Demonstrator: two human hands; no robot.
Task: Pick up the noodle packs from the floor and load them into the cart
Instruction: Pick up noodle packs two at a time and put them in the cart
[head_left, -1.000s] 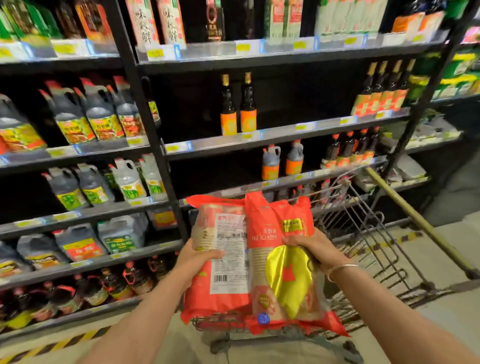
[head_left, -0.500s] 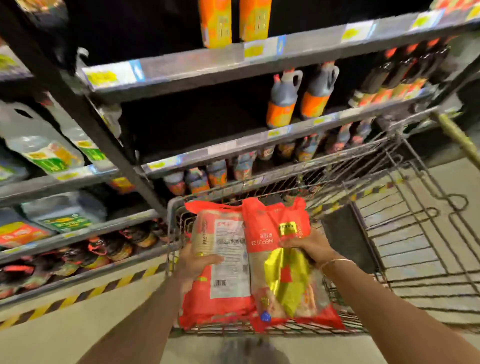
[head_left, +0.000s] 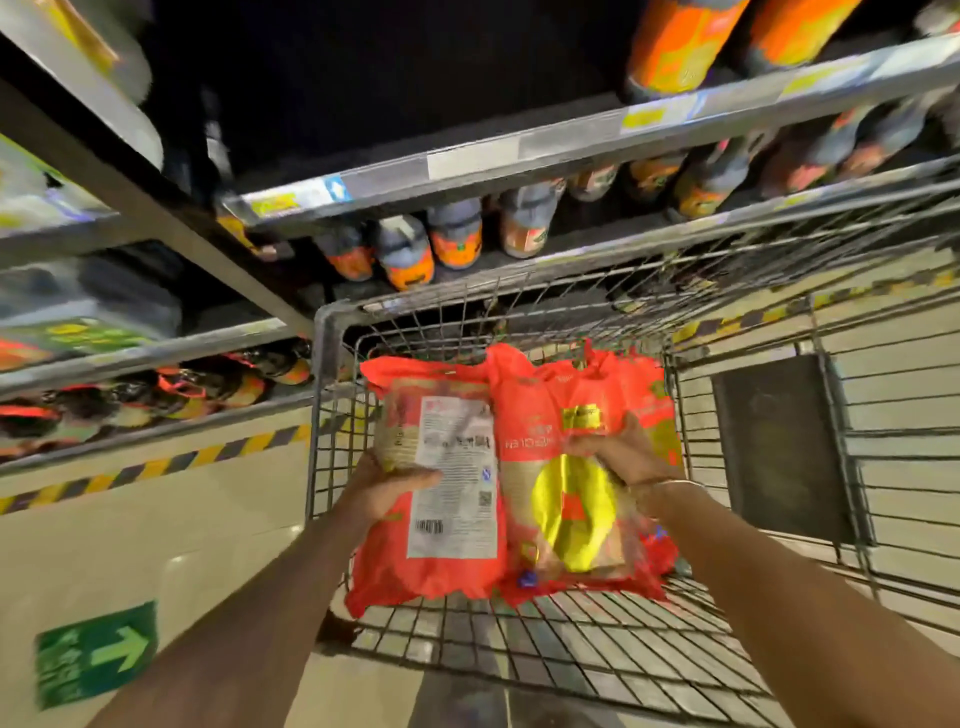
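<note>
Red noodle packs, the left pack (head_left: 441, 483) gripped by the left hand (head_left: 387, 486) and the right pack (head_left: 582, 483) by the right hand (head_left: 621, 454), hang inside the wire cart (head_left: 597, 644); best lowered flat onto its base before letting go.

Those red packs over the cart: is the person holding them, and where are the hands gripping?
Yes. The left hand grips the left noodle pack at its left edge. The right hand grips the right noodle pack around its middle, over the cart.
</note>
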